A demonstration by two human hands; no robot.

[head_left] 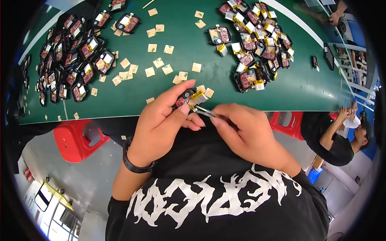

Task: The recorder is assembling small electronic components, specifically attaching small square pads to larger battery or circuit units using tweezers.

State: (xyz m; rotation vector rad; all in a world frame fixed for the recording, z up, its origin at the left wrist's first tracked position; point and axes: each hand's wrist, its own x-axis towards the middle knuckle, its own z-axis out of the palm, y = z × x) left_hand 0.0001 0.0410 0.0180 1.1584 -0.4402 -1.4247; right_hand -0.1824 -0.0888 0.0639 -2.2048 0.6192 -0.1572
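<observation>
Close to the table's front edge, my left hand (163,120) is closed around a small black device housing (184,97) with a red circuit board inside. A silver battery with yellow tape (198,97) sticks out at the housing's upper right. Pinched in my right hand (245,130) is a pair of metal tweezers (205,111), pointing left. Their tips reach the lower side of the device beside the battery; whether they grip anything there is too small to tell. My left thumb lies over part of the board.
A green table (132,96) carries a heap of open device housings (66,60) at left and another heap with batteries (257,40) at right. Square beige stickers (158,62) lie scattered between them. Red stools (74,140) stand below the edge. Another person (337,138) sits at right.
</observation>
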